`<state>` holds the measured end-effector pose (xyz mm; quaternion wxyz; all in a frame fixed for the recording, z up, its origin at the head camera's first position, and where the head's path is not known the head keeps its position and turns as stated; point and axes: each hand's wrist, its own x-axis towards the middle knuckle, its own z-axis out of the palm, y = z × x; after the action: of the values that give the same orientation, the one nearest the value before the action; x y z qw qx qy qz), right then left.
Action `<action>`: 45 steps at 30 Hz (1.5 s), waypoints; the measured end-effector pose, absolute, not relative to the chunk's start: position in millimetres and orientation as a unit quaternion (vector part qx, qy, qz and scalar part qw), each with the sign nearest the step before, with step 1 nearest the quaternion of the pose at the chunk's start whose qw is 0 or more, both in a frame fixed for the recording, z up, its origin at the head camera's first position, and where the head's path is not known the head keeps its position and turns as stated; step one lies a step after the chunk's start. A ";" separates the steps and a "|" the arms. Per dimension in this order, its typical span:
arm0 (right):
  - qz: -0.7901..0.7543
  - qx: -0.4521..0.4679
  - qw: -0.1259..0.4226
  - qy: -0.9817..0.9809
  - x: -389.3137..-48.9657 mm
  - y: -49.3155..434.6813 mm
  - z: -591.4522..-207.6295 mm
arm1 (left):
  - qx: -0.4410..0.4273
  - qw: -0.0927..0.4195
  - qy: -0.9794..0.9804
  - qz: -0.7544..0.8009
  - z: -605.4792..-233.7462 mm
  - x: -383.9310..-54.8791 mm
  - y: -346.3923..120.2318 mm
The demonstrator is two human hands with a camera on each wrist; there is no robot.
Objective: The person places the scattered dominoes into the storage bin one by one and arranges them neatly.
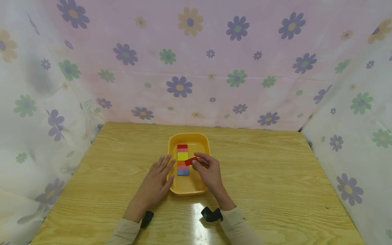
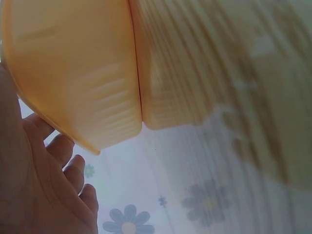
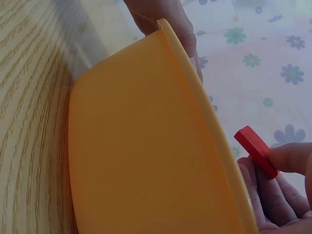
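Observation:
A yellow plastic tray [image 1: 196,187] sits on the table, and a row of flat coloured blocks [image 1: 182,156] lies along its left side: red, pink, yellow, orange, pink and blue bands. My right hand [image 1: 211,172] pinches a red block [image 3: 256,151] between thumb and fingers above the tray, near the row's right edge. With fingers spread and fairly straight, my left hand [image 1: 156,182] rests at the tray's left rim. In the left wrist view its fingers [image 2: 61,148] touch the rim from outside. The blocks in the tray are hidden in both wrist views.
The wood-grain table [image 1: 260,170] extends on both sides of the tray. A flowered curtain [image 1: 199,68] stands behind the table, with more at left and right. Dark wrist devices [image 1: 211,214] sit below both hands.

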<state>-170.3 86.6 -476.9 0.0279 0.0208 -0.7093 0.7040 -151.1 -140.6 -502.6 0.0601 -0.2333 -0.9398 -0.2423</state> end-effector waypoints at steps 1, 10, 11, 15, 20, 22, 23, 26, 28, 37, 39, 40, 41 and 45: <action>0.703 0.019 0.029 -0.710 -170.3 86.5 -477.2 | -0.233 0.060 -0.940 -0.243 -502.5 -151.1 -140.5; 0.685 0.032 0.042 -0.727 -170.8 86.4 -479.4 | -0.235 0.066 -0.937 -0.248 -503.6 -151.1 -139.9; 0.686 0.032 0.041 -0.726 -170.7 86.2 -479.2 | -0.235 0.067 -0.937 -0.249 -503.8 -151.2 -139.7; 0.689 0.037 0.034 -0.723 -170.3 85.5 -477.8 | -0.236 0.071 -0.937 -0.249 -504.4 -151.5 -139.4; 0.670 0.041 0.015 -0.741 -171.6 83.1 -475.9 | -0.235 0.064 -0.937 -0.250 -502.7 -151.5 -139.7; 0.648 0.041 -0.001 -0.761 -172.3 81.9 -475.6 | -0.235 0.061 -0.938 -0.249 -502.2 -151.6 -139.8; 0.638 0.041 -0.011 -0.769 -172.5 81.4 -475.7 | -0.235 0.060 -0.938 -0.249 -502.4 -151.7 -139.8; 0.610 0.046 -0.040 -0.790 -173.3 80.2 -476.1 | -0.236 0.059 -0.937 -0.252 -502.5 -151.5 -139.7; 0.600 0.050 -0.051 -0.797 -174.1 79.7 -476.6 | -0.235 0.058 -0.937 -0.252 -502.5 -151.2 -139.7; 0.556 0.031 -0.095 -0.825 -177.8 74.4 -475.9 | -0.232 0.057 -0.938 -0.251 -501.0 -151.0 -138.8; 0.537 0.025 -0.100 -0.837 -178.2 72.6 -476.6 | -0.233 0.058 -0.938 -0.250 -501.3 -151.2 -138.7; 0.526 0.020 -0.101 -0.844 -178.1 71.8 -476.8 | -0.233 0.059 -0.938 -0.249 -501.4 -151.2 -138.8; 0.514 0.015 -0.103 -0.851 -177.9 71.2 -477.2 | -0.233 0.060 -0.938 -0.249 -501.6 -151.3 -138.7; 0.474 0.001 -0.115 -0.873 -176.6 69.8 -477.4 | -0.233 0.059 -0.938 -0.250 -502.1 -151.2 -139.0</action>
<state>-176.6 69.8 -477.4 -0.1145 0.0006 -0.8729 0.4743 -151.2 -139.0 -502.1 0.0586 -0.2333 -0.9379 -0.2499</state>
